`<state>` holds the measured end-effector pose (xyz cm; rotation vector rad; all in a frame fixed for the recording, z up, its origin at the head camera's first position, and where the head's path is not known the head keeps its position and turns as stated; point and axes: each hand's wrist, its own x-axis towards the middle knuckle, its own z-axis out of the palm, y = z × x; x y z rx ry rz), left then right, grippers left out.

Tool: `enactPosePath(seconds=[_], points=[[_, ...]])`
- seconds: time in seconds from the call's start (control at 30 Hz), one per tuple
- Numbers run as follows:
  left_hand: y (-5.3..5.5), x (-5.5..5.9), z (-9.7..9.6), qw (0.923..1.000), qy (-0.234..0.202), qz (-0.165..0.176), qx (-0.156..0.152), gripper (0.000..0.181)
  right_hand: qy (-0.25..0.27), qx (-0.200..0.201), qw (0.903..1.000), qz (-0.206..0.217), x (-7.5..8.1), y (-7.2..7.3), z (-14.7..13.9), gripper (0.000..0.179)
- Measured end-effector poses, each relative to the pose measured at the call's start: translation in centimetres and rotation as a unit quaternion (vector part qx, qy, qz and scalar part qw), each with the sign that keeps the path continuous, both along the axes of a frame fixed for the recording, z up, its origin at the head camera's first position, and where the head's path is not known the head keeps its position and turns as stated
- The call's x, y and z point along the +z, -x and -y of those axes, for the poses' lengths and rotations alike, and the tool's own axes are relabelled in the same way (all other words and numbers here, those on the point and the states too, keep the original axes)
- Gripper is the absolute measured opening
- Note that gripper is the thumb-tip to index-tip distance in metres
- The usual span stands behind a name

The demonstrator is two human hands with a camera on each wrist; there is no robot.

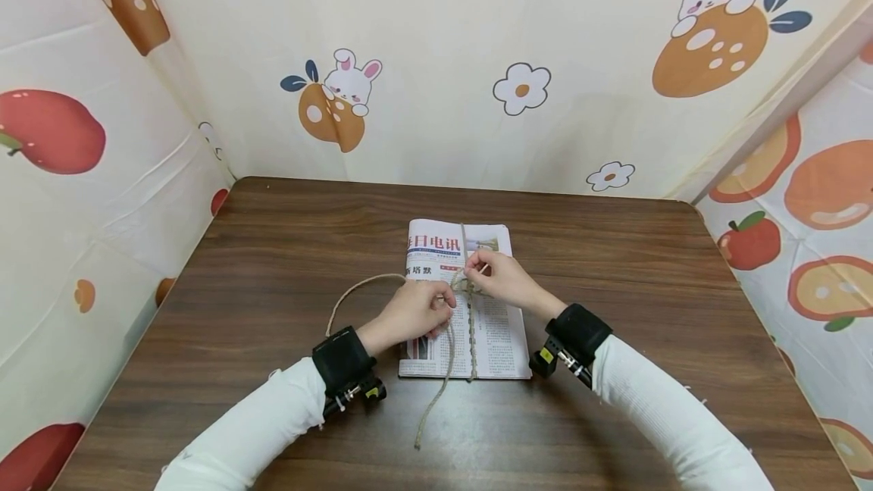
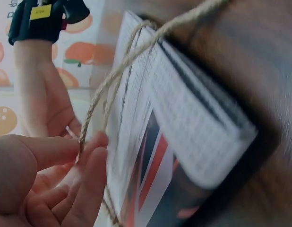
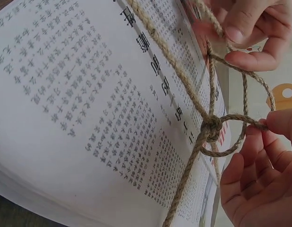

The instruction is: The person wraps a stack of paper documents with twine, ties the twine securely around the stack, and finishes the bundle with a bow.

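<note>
A folded newspaper bundle (image 1: pixel 501 343) lies on the table with jute twine (image 1: pixel 472 339) crossed over its top. In the right wrist view, a knot (image 3: pixel 212 128) sits where the strands meet, with loops standing out from it. My right hand (image 1: pixel 508 279) pinches one loop beside the knot between thumb and forefinger. Nearer to me, over the left half of the newspaper, my left hand (image 1: pixel 419 311) pinches another strand between thumb and fingers, as the left wrist view shows. From there a loose twine end (image 1: pixel 431 408) hangs past the front edge of the bundle.
The brown wooden table (image 1: pixel 286 248) extends around the bundle. A loop of twine (image 1: pixel 355 290) arcs out over the table on the left. Patterned cloth walls (image 1: pixel 436 127) stand at the back and both sides. Each wrist bears a black camera band (image 1: pixel 344 362).
</note>
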<state>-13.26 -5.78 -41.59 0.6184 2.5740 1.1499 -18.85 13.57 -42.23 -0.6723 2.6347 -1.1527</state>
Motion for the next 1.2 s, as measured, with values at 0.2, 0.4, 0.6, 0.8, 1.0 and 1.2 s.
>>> enactPosePath(seconds=[0.2, 0.4, 0.6, 0.8, 1.0, 1.2], points=[[1.1, 1.2, 0.6, 0.9933, 0.025, -0.106, 0.036, 0.005, -0.001, 0.000, 1.0000, -0.005, -0.1, -0.1, -0.1, 0.006], [2.6, 2.0, 0.1, 0.9908, 0.015, -0.110, 0.077, 0.006, -0.003, 0.004, 0.9997, -0.022, -0.2, -0.1, 0.0, 0.005], [3.7, 1.4, -0.6, 0.9942, 0.015, -0.087, 0.061, 0.011, 0.005, 0.014, 0.9994, -0.032, -0.2, -0.3, 0.1, 0.005], [4.3, 1.0, -0.7, 0.9948, 0.016, -0.077, 0.064, 0.005, 0.006, 0.015, 0.9983, -0.056, -0.4, -0.7, 0.3, 0.004], [4.8, 0.9, -0.5, 0.9930, 0.024, -0.074, 0.088, 0.005, -0.023, -0.003, 0.9969, -0.075, -0.1, -2.1, 0.6, 0.004], [5.1, 0.6, -0.4, 0.9937, 0.013, -0.056, 0.096, 0.007, -0.072, 0.020, 0.9960, -0.049, 0.0, -3.8, 1.8, 0.006]])
